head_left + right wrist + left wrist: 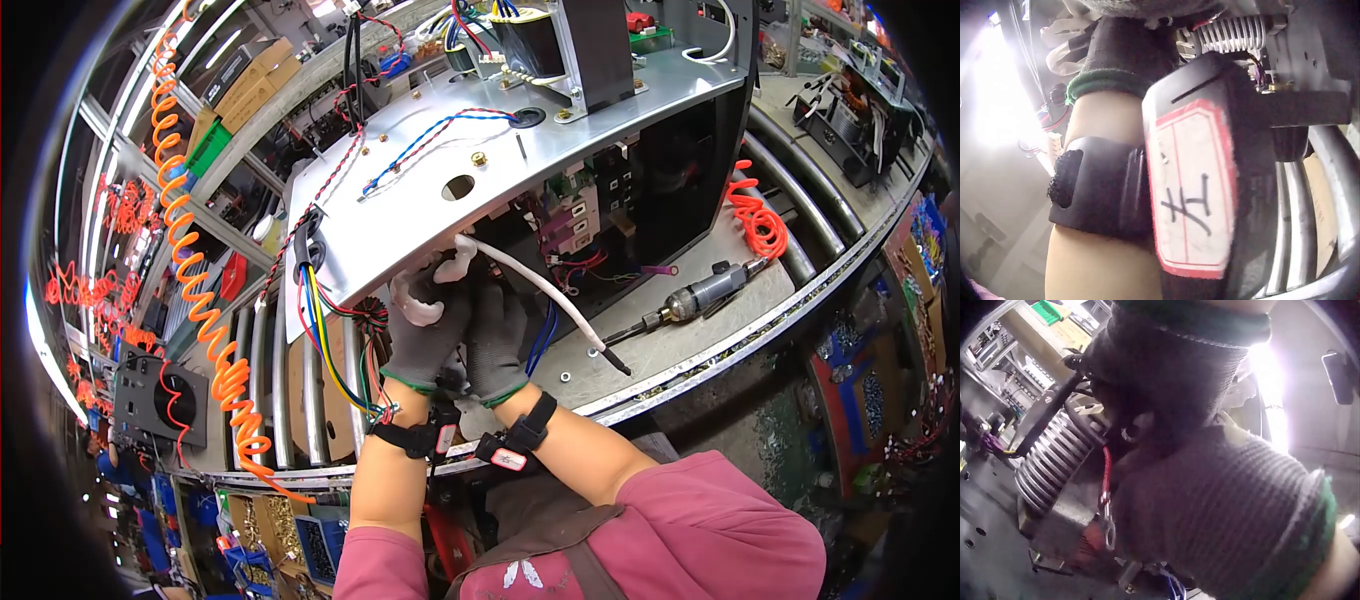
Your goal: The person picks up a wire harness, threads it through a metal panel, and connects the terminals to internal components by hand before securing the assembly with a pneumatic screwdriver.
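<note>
Metal chassis (410, 215) is standing directly ahead of the fingers, its long axis running from near left to far right. Coloured wires (322, 345) are hanging at its left end. Left hand (428, 335) is reaching under the front edge; right hand (497, 335) is reaching in just beside it. Fingers are mostly hidden, so whether either hand is gripping cannot be told. White cable (545, 285) is slanting down rightward, nearer the right hand. Power screwdriver (700, 295) is lying farther right.
</note>
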`<state>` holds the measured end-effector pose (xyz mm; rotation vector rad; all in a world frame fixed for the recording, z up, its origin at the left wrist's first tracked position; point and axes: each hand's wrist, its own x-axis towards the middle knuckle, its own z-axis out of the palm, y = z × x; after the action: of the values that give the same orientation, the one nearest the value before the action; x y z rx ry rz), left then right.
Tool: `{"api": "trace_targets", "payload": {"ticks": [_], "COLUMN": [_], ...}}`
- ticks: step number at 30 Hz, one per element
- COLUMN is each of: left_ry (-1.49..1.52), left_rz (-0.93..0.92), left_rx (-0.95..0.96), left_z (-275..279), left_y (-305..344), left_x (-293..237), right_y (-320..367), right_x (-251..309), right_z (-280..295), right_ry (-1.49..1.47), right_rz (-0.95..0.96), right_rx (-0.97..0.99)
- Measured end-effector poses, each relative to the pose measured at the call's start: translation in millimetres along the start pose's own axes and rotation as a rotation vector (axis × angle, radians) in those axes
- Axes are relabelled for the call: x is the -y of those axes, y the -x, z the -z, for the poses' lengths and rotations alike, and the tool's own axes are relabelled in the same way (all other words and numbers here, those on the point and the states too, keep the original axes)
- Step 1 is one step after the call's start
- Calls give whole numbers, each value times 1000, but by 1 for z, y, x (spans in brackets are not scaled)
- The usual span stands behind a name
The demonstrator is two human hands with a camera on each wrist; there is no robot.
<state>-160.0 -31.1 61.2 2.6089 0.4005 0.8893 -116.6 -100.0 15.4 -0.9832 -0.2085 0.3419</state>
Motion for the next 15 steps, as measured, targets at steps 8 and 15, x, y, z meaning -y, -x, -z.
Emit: {"api": "trace_targets", "payload": {"ticks": [8,15], "left_ry": [149,104], "left_rz": [59,-37], "left_rx": [-236,74], "left_z": [-14,11], "left_y": [6,-4], "left_x": [2,-6], "right_y": [-3,-3], "right_x": [4,-14], "right_z": [1,3], "right_ry": [-135,324], "right_rz": [-77,235], "right_rx": [26,8]}}
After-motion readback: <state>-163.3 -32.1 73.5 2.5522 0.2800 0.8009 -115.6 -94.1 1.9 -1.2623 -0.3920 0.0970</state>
